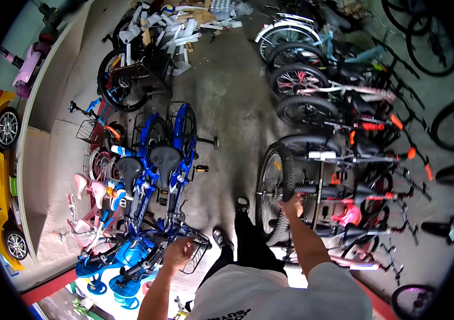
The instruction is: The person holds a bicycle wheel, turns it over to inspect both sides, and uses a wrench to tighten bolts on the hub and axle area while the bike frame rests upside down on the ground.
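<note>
Clearly, the wheel (275, 191) stands to the person's right, just beyond the right leg, at the near edge of a row of bicycles (365, 192). Its long axis, as seen from above, runs fore and aft, with the spoked face toward the open aisle. The right hand (292, 207) is the nearer, its fingers closed on the tyre's inner edge. The left hand (179, 254) is well apart, half curled beside a black wire basket (206, 249); whether it grips anything cannot be determined. Condition: black, chunky-treaded tyre, pale rim, thin spokes, yellowish mark near the rim. Attachment to a bicycle cannot be confirmed.
</note>
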`<state>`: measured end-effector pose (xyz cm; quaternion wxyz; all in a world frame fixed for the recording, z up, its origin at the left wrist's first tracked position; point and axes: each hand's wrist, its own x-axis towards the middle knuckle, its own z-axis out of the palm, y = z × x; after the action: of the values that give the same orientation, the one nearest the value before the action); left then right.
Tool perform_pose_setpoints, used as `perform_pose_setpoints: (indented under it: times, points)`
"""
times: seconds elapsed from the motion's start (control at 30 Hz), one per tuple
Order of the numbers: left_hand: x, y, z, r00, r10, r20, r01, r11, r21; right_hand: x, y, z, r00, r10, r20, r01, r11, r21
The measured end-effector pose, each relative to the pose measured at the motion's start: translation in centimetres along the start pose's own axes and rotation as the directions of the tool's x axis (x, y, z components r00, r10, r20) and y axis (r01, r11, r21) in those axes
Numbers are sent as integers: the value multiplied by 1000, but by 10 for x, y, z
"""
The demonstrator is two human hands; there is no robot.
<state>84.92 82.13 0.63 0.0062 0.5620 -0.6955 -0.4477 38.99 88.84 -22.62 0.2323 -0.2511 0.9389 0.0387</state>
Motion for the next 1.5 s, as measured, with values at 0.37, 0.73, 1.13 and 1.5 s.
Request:
perform_pose_setpoints:
  times: [0.37,0.73,1.13,1.5]
  points:
    - [156,18,-77,961,-158,-229,122,979,-164,165,-290,-225,960,-270,71,263,960,97]
    - [427,70,-189,988,-51,-144,57,998,37,343,-479,-316,859,-511,-1,511,859,13]
    - [622,113,-307,960,-268,82,239,936,258,577,-643,-331,880,-463,104,454,885,99]
    - [1012,271,-441,987,-134,86,64,831,553,643,-703,-338,957,-288,27,273,930,246]
